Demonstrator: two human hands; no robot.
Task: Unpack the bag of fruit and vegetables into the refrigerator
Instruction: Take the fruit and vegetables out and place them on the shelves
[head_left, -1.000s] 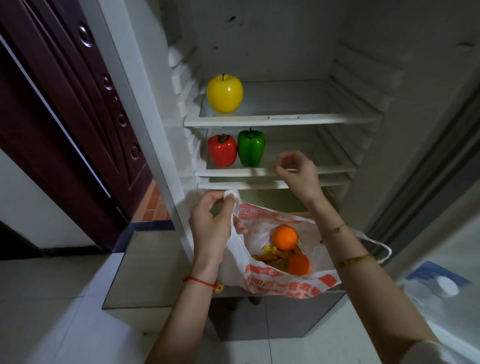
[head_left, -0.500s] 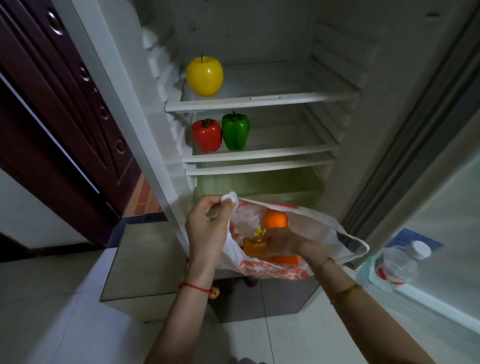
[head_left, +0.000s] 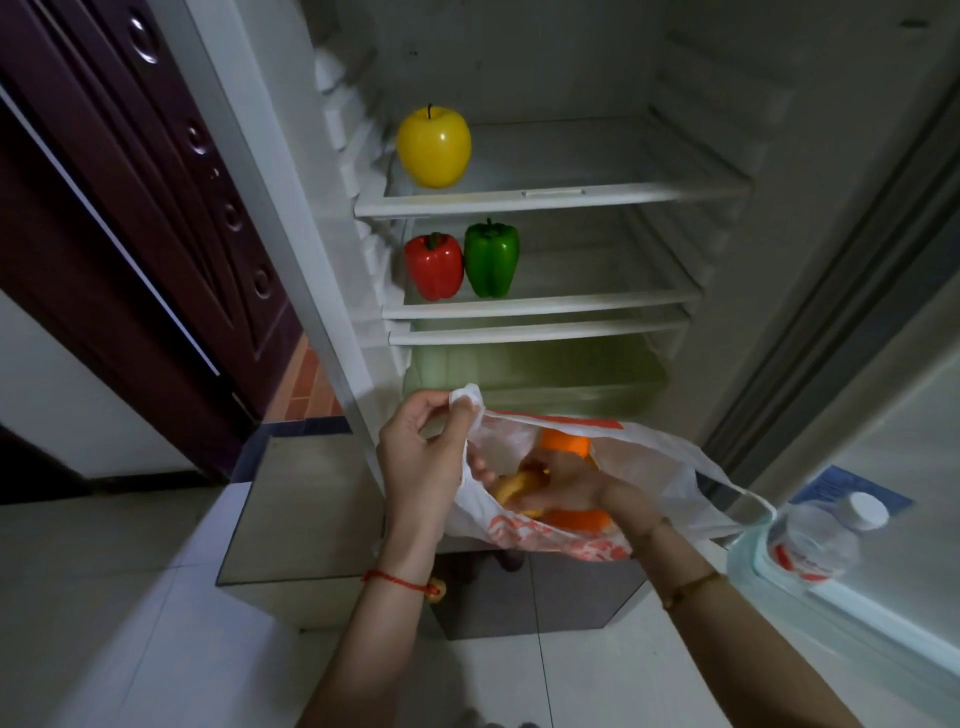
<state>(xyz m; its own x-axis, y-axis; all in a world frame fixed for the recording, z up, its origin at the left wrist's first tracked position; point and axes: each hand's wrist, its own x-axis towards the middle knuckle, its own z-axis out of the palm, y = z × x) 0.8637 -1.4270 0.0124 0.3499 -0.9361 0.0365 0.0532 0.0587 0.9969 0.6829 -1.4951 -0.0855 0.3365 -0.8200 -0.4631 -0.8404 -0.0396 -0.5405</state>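
Head view: yellow apple (head_left: 434, 147) sits at the upper shelf's left edge, red pepper (head_left: 434, 266) and green pepper (head_left: 491, 260) below. Left hand (head_left: 422, 457) pinches the bag (head_left: 644, 462) open; right hand (head_left: 566, 483) reaches inside among oranges (head_left: 566, 444), grip unclear. Several items remain.

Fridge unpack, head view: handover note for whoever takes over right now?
Left hand pinches the bag handle, holding it open at the fridge.
Right hand is inside the bag among the fruit; grip too blurred to tell.
Done: yellow apple on top shelf; red pepper and green pepper on the shelf below.
Left: an orange and other orange-yellow items in the bag.
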